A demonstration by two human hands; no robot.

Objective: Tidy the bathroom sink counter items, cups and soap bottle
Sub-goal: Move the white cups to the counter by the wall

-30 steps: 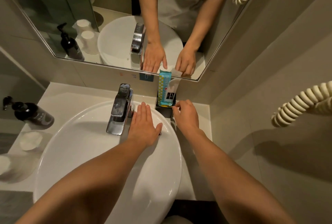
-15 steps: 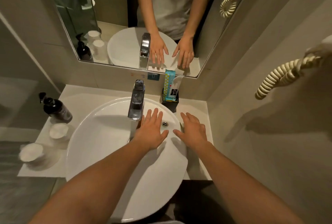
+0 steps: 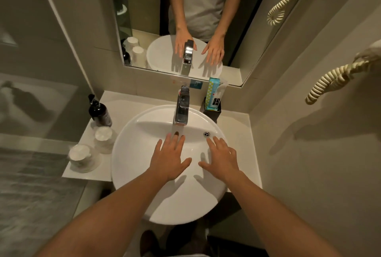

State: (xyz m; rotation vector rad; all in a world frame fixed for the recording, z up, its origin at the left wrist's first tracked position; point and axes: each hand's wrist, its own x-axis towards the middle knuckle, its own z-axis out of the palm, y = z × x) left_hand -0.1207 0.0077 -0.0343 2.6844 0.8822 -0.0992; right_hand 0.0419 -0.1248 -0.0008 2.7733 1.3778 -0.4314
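Far left on the counter (image 3: 127, 100): dark soap bottle (image 3: 100, 112) upright at the back, 2 capped cups (image 3: 103, 139) (image 3: 80, 156) in a row just in front of it. Sink basin (image 3: 132, 153) in the middle, faucet (image 3: 182, 105) behind.

Our left hand (image 3: 169, 157) hovers flat over the basin, fingers spread, holding nothing. Our right hand (image 3: 223, 156) likewise, splayed and empty.

Back right: black holder (image 3: 212, 111) with packets, upright against the mirror.

We judge this a pause between items. Next likely calls for a reach left to the cups or bottle, well apart from both hands.
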